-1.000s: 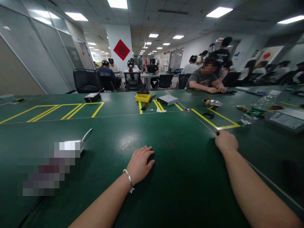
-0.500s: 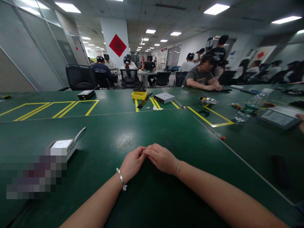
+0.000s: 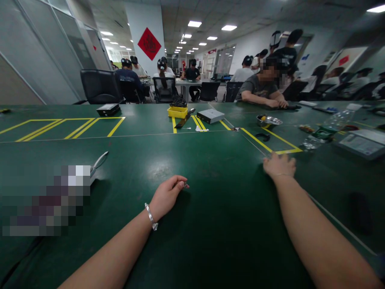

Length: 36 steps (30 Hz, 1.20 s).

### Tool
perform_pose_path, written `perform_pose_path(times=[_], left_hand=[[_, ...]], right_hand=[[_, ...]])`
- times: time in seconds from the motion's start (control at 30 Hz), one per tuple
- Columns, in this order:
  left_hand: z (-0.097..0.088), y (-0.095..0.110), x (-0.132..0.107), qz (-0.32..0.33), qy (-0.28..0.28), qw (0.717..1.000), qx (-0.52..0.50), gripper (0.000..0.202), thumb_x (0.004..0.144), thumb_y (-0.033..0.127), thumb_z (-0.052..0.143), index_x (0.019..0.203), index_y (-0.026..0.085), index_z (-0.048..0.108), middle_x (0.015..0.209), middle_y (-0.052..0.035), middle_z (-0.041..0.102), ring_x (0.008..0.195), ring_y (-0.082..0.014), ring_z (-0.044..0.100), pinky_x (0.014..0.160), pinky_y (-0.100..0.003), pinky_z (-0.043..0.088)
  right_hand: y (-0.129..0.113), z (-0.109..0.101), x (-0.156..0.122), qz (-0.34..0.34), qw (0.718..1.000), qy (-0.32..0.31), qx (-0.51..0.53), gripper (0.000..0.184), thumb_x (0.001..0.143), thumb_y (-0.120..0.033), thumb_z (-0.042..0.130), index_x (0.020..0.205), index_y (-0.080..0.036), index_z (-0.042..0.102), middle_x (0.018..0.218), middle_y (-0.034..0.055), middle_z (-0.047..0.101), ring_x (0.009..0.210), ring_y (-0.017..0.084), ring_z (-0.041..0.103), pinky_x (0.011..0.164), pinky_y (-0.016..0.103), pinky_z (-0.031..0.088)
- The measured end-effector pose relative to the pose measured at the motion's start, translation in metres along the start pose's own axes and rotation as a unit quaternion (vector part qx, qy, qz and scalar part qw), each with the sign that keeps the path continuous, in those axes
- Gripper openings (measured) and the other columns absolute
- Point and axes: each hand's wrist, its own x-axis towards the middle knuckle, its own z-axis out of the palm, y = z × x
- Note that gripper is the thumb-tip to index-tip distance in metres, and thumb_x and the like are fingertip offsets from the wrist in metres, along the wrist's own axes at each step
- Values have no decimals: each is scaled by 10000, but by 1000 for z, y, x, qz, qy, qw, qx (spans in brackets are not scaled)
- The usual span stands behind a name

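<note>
The table beneath the person's arms is smooth, dark green and faintly glossy, with a soft patch of glare just beyond the left hand. A rounded silver bracelet shines on the wrist behind that grip. Off to the grip's left lies a long, blurred-out object with a bendy white cord at its far end.

Well beyond the left grip stand a shallow yellow tray, black cables heaped at it, and a flat, square-edged grey box. Past the right hand, flat yellow tape forms a sharp corner, with a curved black piece and a shiny metal bowl farther out; a clear, ridged plastic bottle lies to its right.

The small piece is pinched between the left thumb and forefinger, at their very tips. It looks glinting and uneven, with a touch of red, too tiny to make out further. The right hand reaches forward, palm down, fingers parted; whether it grasps anything cannot be told.
</note>
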Motion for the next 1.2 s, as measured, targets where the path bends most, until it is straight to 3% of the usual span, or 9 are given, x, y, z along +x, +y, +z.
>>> perform_pose_path(times=[0.13,0.3,0.43,0.53,0.63,0.8,0.83,0.97,1.2], left_hand=[[-2,1,-1,-4,4,1000,-1,274,818,350,388,946,179,561,760,-21,640,760,-149,609,741,-286,448],[-3,3,-1,5,5,1000,23,289,828,357,371,949,181,565,720,-11,623,725,-143,598,712,-283,445],[-3,3,0,-1,4,1000,4,262,818,337,401,958,180,558,794,-21,640,768,-143,605,731,-286,448],[-2,2,0,2,5,1000,0,240,808,315,428,960,184,559,841,-25,645,793,-142,600,747,-290,445],[-1,-1,1,8,2,1000,5,229,800,301,446,966,192,560,877,-24,646,808,-140,592,756,-292,440],[0,-1,1,13,12,999,32,215,753,249,509,953,197,566,875,-15,636,790,-136,579,743,-284,443],[0,-1,1,13,13,999,39,223,739,236,523,955,200,566,868,-12,634,780,-135,578,736,-282,446],[0,1,1,3,20,999,50,243,692,187,555,934,205,568,826,-1,628,741,-130,577,706,-270,451],[1,5,-1,-8,59,995,82,203,653,190,572,856,200,578,728,18,596,642,-119,548,611,-253,443]], right_hand=[[29,11,18,69,992,-92,-47,410,782,-272,377,1082,-57,555,1113,256,482,1023,354,453,762,450,393],[26,3,17,58,995,-73,-31,281,716,-115,427,885,-18,630,969,265,545,938,319,504,736,415,399],[4,-12,6,12,990,-40,137,259,699,-74,439,873,-54,631,999,258,533,988,330,469,791,462,338],[-36,-14,-17,-57,961,-70,260,240,739,-122,436,897,-121,616,982,167,573,930,234,510,806,394,361],[-88,-9,-58,-116,891,-185,397,171,742,-151,473,849,-147,606,857,90,627,755,140,563,716,301,435],[-143,-10,-131,-69,584,-503,633,108,697,-191,590,792,-144,571,752,33,613,610,78,539,594,229,458],[-146,-12,-140,-48,548,-533,643,119,691,-206,607,787,-146,568,727,18,603,574,63,523,555,207,446],[-150,-16,-153,6,498,-554,667,149,654,-213,662,735,-144,557,660,-18,574,533,36,504,487,150,401],[-153,-6,-155,19,506,-525,684,174,536,-133,730,647,-134,595,650,-18,581,605,68,537,650,224,452]])
